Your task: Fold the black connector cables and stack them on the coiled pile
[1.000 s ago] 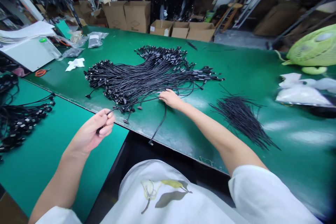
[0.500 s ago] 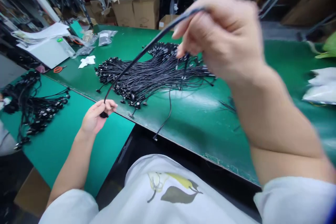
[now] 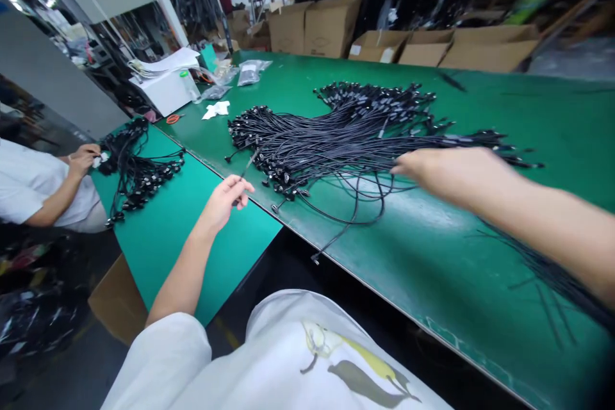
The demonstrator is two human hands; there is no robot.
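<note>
My left hand (image 3: 225,205) is closed in a pinch above the near edge of the table, left of the cables. A slim, greyish pointed tool, perhaps tweezers (image 3: 248,165), sticks up from its fingers. My right hand (image 3: 444,173) reaches palm down over the right part of a large pile of black cables (image 3: 331,134). Motion smears it, and its fingers are mostly hidden. Small connectors cluster at the pile's left end. One loose cable (image 3: 336,238) curves out towards the table's front edge.
More thin black cables (image 3: 542,262) lie under my right forearm. On the left, a co-worker's hands (image 3: 86,157) are beside another cable bundle (image 3: 139,186) on a lighter green board (image 3: 230,262). Orange scissors (image 3: 173,118) and cardboard boxes (image 3: 331,25) are farther back.
My right hand has come down from high in front onto the cable pile. The cable stretched between my hands is no longer there. The view has turned left, showing the co-worker.
</note>
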